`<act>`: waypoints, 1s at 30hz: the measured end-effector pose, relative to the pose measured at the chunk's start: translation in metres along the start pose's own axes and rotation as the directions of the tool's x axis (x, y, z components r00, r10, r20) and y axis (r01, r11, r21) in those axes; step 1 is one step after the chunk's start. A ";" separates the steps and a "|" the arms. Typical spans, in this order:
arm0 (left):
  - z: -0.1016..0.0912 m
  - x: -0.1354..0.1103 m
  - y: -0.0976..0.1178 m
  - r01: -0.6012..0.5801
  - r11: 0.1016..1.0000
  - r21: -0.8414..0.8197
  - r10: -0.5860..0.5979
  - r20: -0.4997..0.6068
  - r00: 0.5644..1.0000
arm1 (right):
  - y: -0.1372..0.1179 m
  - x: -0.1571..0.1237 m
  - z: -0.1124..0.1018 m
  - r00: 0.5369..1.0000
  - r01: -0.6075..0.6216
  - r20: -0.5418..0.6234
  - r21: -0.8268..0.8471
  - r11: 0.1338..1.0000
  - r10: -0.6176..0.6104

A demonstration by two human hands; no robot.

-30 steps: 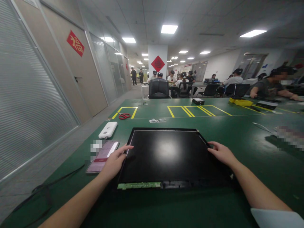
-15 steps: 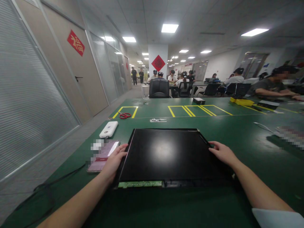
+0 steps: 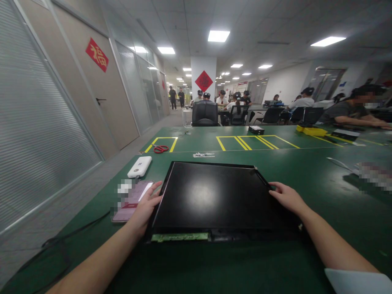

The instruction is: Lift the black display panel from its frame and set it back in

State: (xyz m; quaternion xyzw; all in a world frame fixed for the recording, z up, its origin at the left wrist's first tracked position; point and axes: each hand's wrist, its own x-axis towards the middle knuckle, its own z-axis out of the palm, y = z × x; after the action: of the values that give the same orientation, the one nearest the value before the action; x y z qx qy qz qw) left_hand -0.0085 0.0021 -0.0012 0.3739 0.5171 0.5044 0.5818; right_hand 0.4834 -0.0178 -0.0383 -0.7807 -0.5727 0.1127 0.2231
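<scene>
A black flat display panel (image 3: pixel 211 196) lies in a dark frame on the green table (image 3: pixel 306 171), its far edge raised a little off the frame. A green circuit strip (image 3: pixel 179 237) runs along its near edge. My left hand (image 3: pixel 145 208) grips the panel's left edge, fingers curled under it. My right hand (image 3: pixel 286 198) holds the right edge, fingers bent on the rim. A phone (image 3: pixel 132 201) with a lit screen lies just left of my left hand.
A white power bank (image 3: pixel 139 166) sits behind the phone, red scissors (image 3: pixel 159 149) farther back. Small white parts (image 3: pixel 203 154) lie beyond the panel. A black cable (image 3: pixel 61 237) trails off the left edge. Several people sit at tables behind; one person (image 3: pixel 352 110) is at the right.
The panel's far edge has lifted and tilted up from the frame. My left hand slid from the top of the panel to its left edge. My right hand stays put.
</scene>
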 end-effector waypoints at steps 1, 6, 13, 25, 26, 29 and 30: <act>0.001 -0.002 0.002 0.014 1.000 -0.007 -0.014 0.000 1.000 | 0.000 0.000 0.000 1.000 0.000 0.002 -0.002 1.000 0.000; 0.007 -0.009 0.010 0.075 0.997 -0.022 -0.074 0.029 0.997 | -0.001 -0.001 -0.001 1.000 0.001 0.004 0.001 1.000 -0.001; 0.004 -0.008 0.007 -0.028 0.989 0.145 0.011 0.117 0.993 | -0.003 -0.002 -0.001 1.000 0.000 -0.019 -0.010 1.000 -0.001; 0.011 -0.014 0.010 -0.040 0.996 0.075 0.030 0.139 0.990 | -0.002 -0.001 -0.001 1.000 0.004 -0.008 -0.010 1.000 -0.004; 0.011 -0.013 0.010 -0.026 0.998 0.056 0.018 0.142 0.990 | -0.002 -0.001 -0.001 1.000 0.005 -0.004 -0.010 1.000 -0.005; 0.011 -0.012 0.008 -0.008 1.000 -0.004 0.009 0.135 0.991 | -0.004 -0.002 -0.002 1.000 -0.001 0.011 -0.015 1.000 0.001; 0.010 -0.011 0.007 -0.018 1.000 -0.001 0.018 0.130 0.991 | -0.004 -0.002 -0.002 1.000 -0.003 0.015 -0.019 1.000 0.003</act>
State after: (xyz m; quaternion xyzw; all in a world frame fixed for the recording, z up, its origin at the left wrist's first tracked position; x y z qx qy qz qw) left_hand 0.0003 -0.0061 0.0097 0.4107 0.4748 0.4841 0.6095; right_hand 0.4801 -0.0195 -0.0343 -0.7827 -0.5742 0.1135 0.2114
